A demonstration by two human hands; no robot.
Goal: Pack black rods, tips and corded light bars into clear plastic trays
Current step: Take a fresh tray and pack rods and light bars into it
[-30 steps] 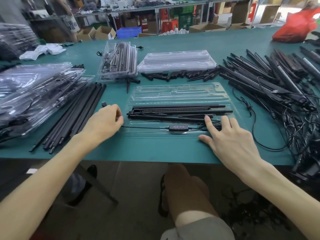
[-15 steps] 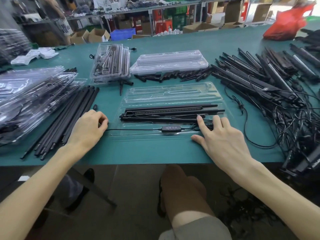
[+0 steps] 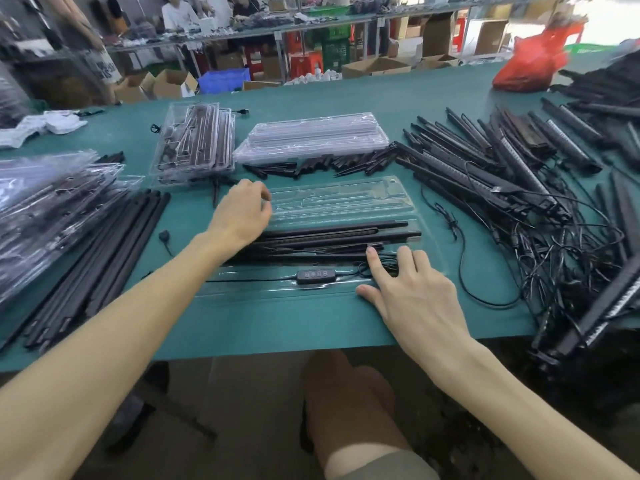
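Observation:
An open clear plastic tray (image 3: 403, 199) lies in front of me on the green table. Its near half holds black rods and a light bar (image 3: 332, 233), a cord with an inline controller (image 3: 311, 276) and a coiled cord (image 3: 381, 266). My right hand (image 3: 412, 292) rests flat on the tray's right end, fingers straight on the coil. My left hand (image 3: 239, 213) hovers at the tray's left end, its loosely curled fingers at the edge of the empty far half; it is blurred. A small black plug (image 3: 163, 234) lies on the table left of the tray.
Loose black rods (image 3: 104, 258) lie at the left beside a heap of packed trays (image 3: 52, 202). Behind are a packed tray stack (image 3: 194, 143), empty trays (image 3: 311, 136) and black tips (image 3: 329, 164). Corded light bars (image 3: 502, 174) pile up at the right. A red bag (image 3: 530, 67) sits far right.
My left hand has left the plug end of the cord on the table and moved up and right to the tray's left far edge. My right hand stays pressed on the coil.

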